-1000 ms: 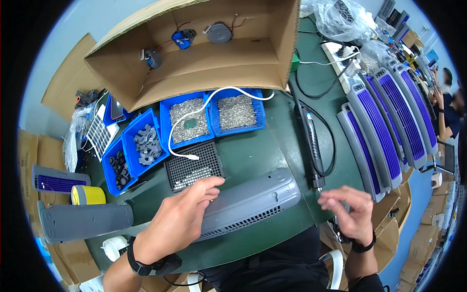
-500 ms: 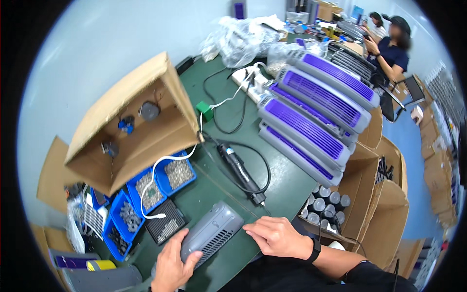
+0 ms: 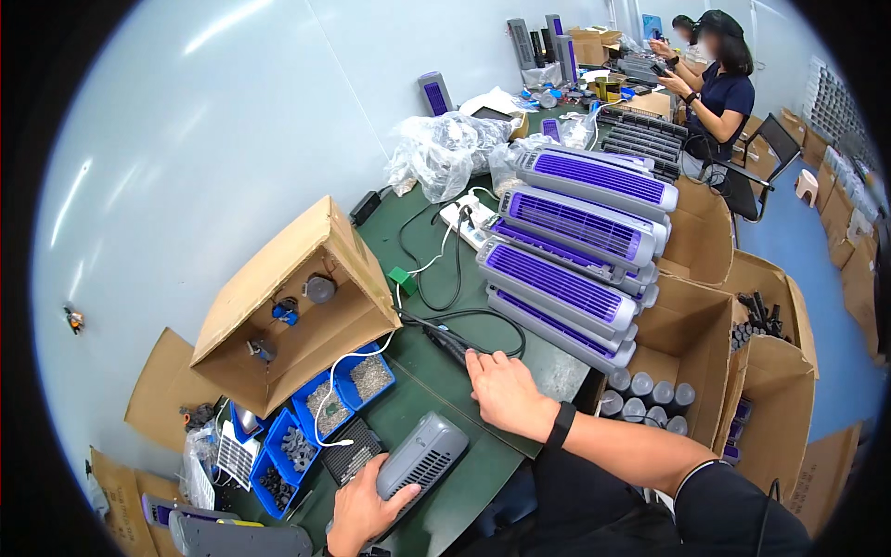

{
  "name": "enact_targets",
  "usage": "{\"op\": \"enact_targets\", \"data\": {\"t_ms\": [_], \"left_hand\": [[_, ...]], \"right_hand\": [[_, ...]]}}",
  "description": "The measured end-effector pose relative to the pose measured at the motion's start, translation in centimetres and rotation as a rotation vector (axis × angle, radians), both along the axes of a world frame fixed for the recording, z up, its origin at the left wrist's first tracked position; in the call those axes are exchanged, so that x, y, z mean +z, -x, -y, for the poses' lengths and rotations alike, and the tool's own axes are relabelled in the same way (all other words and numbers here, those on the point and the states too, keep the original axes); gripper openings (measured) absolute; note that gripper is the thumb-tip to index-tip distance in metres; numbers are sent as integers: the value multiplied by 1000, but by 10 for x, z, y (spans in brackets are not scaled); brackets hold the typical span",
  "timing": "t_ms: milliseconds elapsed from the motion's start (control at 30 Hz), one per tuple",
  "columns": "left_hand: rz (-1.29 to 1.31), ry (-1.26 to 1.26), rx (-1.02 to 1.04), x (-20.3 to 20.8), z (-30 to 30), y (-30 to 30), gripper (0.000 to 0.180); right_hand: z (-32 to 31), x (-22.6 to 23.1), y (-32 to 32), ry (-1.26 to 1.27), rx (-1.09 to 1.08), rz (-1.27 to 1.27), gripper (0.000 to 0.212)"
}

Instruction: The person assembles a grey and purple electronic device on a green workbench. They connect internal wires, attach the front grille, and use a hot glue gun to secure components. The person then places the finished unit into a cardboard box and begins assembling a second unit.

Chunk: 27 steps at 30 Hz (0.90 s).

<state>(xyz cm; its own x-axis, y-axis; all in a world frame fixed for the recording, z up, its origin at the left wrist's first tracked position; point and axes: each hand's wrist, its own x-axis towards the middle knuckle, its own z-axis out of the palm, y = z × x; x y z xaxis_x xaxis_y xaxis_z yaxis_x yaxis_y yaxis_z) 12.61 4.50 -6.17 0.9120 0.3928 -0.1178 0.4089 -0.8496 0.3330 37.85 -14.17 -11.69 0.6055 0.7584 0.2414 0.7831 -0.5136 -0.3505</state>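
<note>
My left hand (image 3: 365, 501) grips the near end of a grey plastic housing (image 3: 429, 455) with rows of vent slots, thumb on its slotted side. The housing rests on the green table near its front edge. Farther off, my right hand (image 3: 509, 395) is closed over a black electric screwdriver (image 3: 449, 343), which lies on the table with its cord looping around it. My fingers and palm hide most of the tool's body and its tip. Just left of the housing is a black tray of small screws (image 3: 355, 447).
Blue bins (image 3: 364, 376) of small parts stand beside a tipped cardboard box (image 3: 278, 306) holding small motors. Grey-and-purple slatted housings (image 3: 557, 283) are stacked right of a white power strip (image 3: 469, 223). Cartons (image 3: 691, 320) stand at the right; a person (image 3: 719, 102) works beyond.
My right hand has moved from beside the housing up to the screwdriver and closed on it. My left hand still holds the housing. The view has shifted, showing more of the far wall.
</note>
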Motion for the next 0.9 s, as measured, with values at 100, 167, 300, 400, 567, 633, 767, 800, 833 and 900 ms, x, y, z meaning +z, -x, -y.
{"op": "enact_targets", "data": {"t_ms": [100,167,300,400,567,633,767,800,833,900], "left_hand": [[16,-22,-12,2,4,-5,82],[16,-21,-18,1,7,-7,82],[-23,-30,-12,8,21,-14,78],[-6,-22,-39,9,29,-30,78],[17,1,-55,2,32,-45,83],[40,8,-63,4,32,-45,83],[134,64,-82,15,27,-20,67],[117,57,-69,20,24,-9,68],[124,52,-42,22,20,8,67],[125,8,-3,11,7,30,66]], "right_hand": [[-2,-12,-7,85,-26,5,58],[0,-9,-17,12,-7,-199,65],[21,11,-37,-331,82,-1300,79],[47,14,-19,-642,263,-1606,93],[61,60,15,-869,570,-1371,91],[52,80,13,-924,640,-1596,74],[29,111,-3,-765,749,-1446,48],[23,116,-1,-744,748,-1269,46],[18,122,7,-759,693,-1144,44],[11,123,15,-879,642,-979,38]]}}
